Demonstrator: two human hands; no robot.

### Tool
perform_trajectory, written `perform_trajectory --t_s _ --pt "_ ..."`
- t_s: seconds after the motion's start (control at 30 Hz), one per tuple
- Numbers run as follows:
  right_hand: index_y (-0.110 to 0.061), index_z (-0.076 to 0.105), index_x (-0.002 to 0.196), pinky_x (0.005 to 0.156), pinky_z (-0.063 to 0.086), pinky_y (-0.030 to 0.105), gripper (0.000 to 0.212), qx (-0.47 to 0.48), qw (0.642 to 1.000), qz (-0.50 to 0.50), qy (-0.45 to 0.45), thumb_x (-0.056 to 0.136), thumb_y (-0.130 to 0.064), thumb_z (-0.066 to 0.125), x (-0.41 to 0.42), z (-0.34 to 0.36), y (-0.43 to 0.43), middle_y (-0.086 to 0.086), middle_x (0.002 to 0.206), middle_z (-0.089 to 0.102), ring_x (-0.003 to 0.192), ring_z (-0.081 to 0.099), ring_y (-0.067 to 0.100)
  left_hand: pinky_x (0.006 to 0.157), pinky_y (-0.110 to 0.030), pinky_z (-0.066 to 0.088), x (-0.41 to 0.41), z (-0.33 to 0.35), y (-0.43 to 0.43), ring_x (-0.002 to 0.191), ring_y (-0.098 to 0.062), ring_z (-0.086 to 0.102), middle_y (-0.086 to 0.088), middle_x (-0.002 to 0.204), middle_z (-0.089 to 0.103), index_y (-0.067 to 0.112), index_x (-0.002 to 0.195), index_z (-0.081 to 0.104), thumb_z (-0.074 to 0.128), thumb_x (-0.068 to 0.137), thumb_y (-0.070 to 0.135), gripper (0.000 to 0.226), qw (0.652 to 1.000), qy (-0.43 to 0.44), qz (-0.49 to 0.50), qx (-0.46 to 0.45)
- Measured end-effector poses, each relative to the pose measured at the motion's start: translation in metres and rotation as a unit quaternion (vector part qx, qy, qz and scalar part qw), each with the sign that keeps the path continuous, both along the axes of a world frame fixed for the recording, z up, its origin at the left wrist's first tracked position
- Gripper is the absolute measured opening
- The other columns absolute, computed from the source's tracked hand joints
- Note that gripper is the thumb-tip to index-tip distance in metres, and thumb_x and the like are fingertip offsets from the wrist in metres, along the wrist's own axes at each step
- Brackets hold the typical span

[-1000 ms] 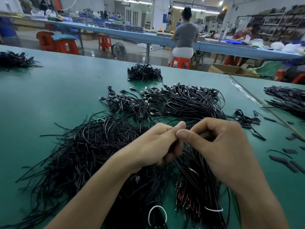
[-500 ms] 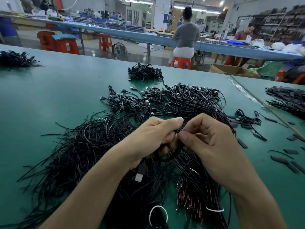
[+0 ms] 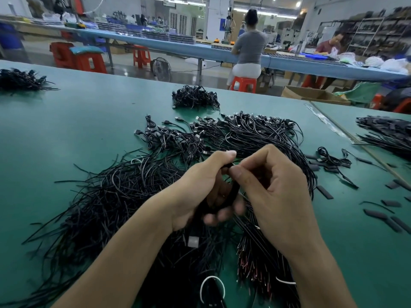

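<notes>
My left hand (image 3: 200,192) and my right hand (image 3: 275,196) meet above a green table (image 3: 66,130), both holding one black cable (image 3: 231,192) that loops between them. The left fingers curl round the loop; the right thumb and fingers pinch it near the top. The cable's silver USB plug (image 3: 193,242) hangs below my left hand. Under the hands lie a big pile of loose black cables (image 3: 106,196) and a bundle with red-tipped wire ends (image 3: 255,263).
More plug-ended cables (image 3: 244,132) spread behind the hands, with a small coiled heap (image 3: 195,98) farther back and another heap (image 3: 20,80) at far left. Short black sleeve pieces (image 3: 378,214) lie at right. Two people sit at a blue bench beyond.
The hands have risen slightly and the cable now forms a larger loop in my left hand. The USB plug has come into view, hanging below it.
</notes>
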State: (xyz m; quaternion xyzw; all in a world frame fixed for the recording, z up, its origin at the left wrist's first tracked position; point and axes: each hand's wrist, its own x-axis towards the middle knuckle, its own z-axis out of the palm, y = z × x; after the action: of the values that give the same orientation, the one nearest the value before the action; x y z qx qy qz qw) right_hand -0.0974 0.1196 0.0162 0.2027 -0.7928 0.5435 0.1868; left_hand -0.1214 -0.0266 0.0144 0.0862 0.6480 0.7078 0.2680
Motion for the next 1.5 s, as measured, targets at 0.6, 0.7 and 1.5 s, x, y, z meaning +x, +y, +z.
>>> perform_trajectory --t_s 0.6,0.7,1.5 --pt "-0.019 0.062 0.095 0.072 0.052 0.035 0.020 0.417 0.870 -0.109 -0.240 0.095 -0.038 0.056 -0.004 -0.053 -0.037 0.001 0.098 0.057 0.090 0.062 0.029 0.031 -0.015 0.022 -0.004 -0.006 0.001 0.030 -0.010 0.027 0.003 0.041 0.033 0.026 0.047 0.043 0.033 0.098 0.063 0.064 0.945 0.146 0.281 0.079" --pt "-0.017 0.062 0.092 0.069 0.054 0.036 0.013 0.407 0.878 -0.118 -0.225 0.094 -0.027 0.053 -0.004 -0.050 -0.036 0.000 0.091 0.057 0.080 0.062 0.026 0.031 -0.016 0.020 -0.005 -0.004 0.000 0.031 -0.009 0.023 0.005 0.041 0.030 0.025 0.047 0.046 0.028 0.101 0.061 0.067 0.942 0.140 0.294 0.076" --pt "-0.031 0.078 0.092 0.070 0.036 0.001 0.021 0.203 0.976 -0.079 -0.015 0.091 -0.013 0.067 0.010 0.026 0.010 -0.014 0.083 0.065 0.083 0.056 -0.005 0.036 -0.012 0.024 0.003 -0.004 0.017 0.033 0.001 0.030 0.013 0.040 0.042 0.014 0.098 0.072 0.040 0.106 0.028 0.036 0.946 0.264 0.178 0.057"
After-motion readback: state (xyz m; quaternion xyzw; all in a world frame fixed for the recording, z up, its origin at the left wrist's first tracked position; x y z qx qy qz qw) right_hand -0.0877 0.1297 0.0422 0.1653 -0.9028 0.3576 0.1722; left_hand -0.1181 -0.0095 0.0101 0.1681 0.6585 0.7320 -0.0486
